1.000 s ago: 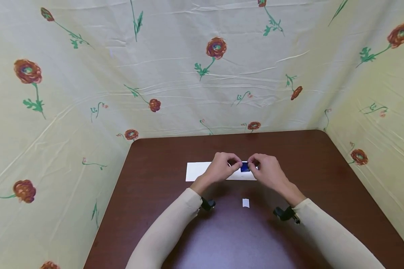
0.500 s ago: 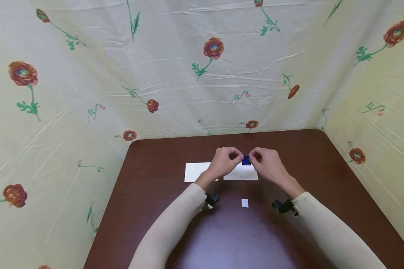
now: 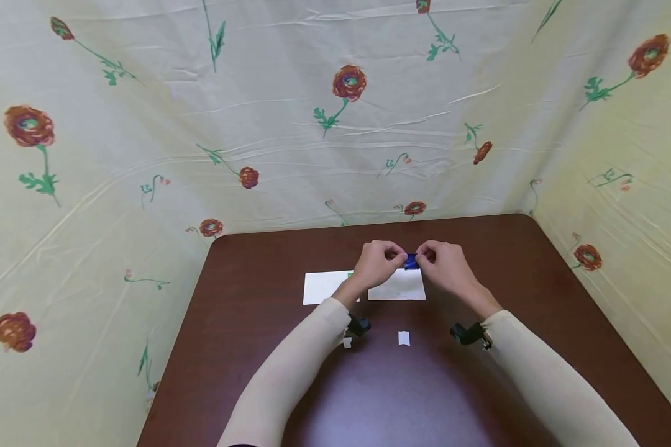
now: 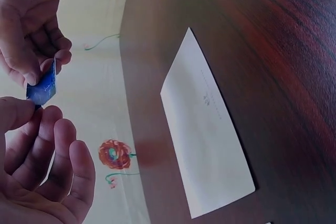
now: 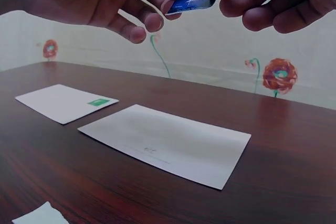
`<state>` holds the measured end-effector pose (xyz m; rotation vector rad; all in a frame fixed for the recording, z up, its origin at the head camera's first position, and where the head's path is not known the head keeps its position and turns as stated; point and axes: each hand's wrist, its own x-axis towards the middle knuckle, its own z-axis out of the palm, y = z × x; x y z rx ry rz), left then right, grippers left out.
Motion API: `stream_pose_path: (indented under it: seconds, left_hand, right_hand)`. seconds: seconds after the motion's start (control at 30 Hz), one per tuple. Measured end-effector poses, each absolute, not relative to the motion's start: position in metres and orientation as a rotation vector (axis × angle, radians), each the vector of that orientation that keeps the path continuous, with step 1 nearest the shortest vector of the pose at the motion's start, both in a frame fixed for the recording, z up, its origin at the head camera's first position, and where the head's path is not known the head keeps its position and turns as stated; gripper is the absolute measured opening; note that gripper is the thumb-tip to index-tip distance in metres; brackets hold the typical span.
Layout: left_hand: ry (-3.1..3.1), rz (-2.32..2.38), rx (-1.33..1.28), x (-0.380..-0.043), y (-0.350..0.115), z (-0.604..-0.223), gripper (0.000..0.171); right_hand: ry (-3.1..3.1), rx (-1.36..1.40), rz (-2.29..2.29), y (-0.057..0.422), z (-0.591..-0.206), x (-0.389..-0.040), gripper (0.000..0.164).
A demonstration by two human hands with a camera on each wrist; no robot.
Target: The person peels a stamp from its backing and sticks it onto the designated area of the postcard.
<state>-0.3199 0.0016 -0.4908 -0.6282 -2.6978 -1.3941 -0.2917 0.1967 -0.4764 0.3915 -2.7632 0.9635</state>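
Between my two hands, a small blue stamp point(image 3: 411, 261) is held up off the table. My left hand point(image 3: 376, 264) pinches its left edge with thumb and fingertips, while my right hand point(image 3: 444, 266) pinches the right edge. A toothed edge shows on the stamp point(image 4: 44, 90) in the left wrist view. Beyond and below the hands lies a white envelope point(image 5: 168, 142) with faint grey print. To its left is another white envelope point(image 5: 63, 103), bearing a green stamp point(image 5: 98, 102) in its upper right corner; my left arm partly covers this one in the head view.
Nearer to me on the brown table point(image 3: 268, 267) lie two small white paper scraps, one scrap point(image 3: 404, 338) in the middle and another scrap point(image 3: 347, 343) beside my left wrist camera. A flowered curtain point(image 3: 291, 112) hangs behind the table and along both sides.
Both hands have moved up and away with the blue stamp, from over the right envelope to about its far edge. The green stamp and the left scrap have come into sight.
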Motion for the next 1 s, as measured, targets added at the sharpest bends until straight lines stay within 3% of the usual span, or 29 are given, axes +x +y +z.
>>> stream_pose_path:
  seconds: [1.0]
  left_hand:
    - [-2.969,-1.199,-0.421,-0.338,0.027,-0.52,0.013]
  right_hand:
    - [-3.028,0.212,1.02,0.205,-0.512,-0.316,0.018]
